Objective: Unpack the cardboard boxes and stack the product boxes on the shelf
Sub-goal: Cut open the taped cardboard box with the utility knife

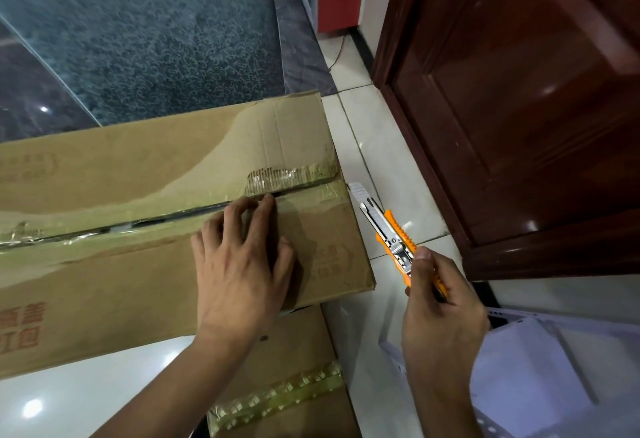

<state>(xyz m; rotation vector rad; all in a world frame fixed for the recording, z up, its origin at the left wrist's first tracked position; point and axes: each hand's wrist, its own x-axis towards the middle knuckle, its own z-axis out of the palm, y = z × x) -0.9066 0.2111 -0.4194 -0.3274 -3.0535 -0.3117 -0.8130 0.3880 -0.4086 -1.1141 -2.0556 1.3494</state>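
Observation:
A large brown cardboard box (114, 174) lies across the left of the head view, its taped centre seam slit open along most of its length. My left hand (242, 261) rests on the near flap, fingertips at the seam's right end. My right hand (440, 313) grips an orange and steel utility knife (393, 235) just right of the box, the blade pointing away over the floor tiles. A second, smaller taped cardboard box (294, 378) sits below the big one, near my left forearm.
A dark red wooden door (519, 108) stands close on the right. White floor tiles (374, 160) run between box and door. A grey-blue mat (156, 32) lies beyond the box. White packaging or paper (540, 368) lies at the lower right.

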